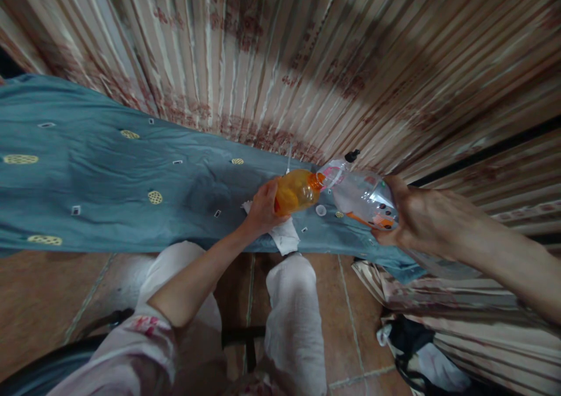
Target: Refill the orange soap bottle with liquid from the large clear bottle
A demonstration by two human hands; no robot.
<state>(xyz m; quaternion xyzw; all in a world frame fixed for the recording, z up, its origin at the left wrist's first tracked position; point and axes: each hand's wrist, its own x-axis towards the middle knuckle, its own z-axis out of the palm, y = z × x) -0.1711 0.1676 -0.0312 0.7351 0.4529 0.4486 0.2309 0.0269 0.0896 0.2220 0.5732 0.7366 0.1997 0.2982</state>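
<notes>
My left hand (262,208) is wrapped round an orange plastic bottle (298,191), tilted with its neck toward the right. In my right hand (405,212) is a large clear plastic bottle (366,197) with an orange-and-black marked label, held on its side. Its mouth meets or lies very near the orange bottle's neck; whether they touch I cannot tell. Behind the necks stands a clear pump bottle (335,169) with a black top and pink print. A small white cap (321,210) lies on the cloth below them. White tissue (284,236) lies under my left hand.
A teal patterned cloth (109,174) covers the long narrow surface before me. Pleated curtains (263,63) hang directly behind it. At the lower right, a black and white bag or cloth bundle (421,349) lies by the tiled floor (346,337).
</notes>
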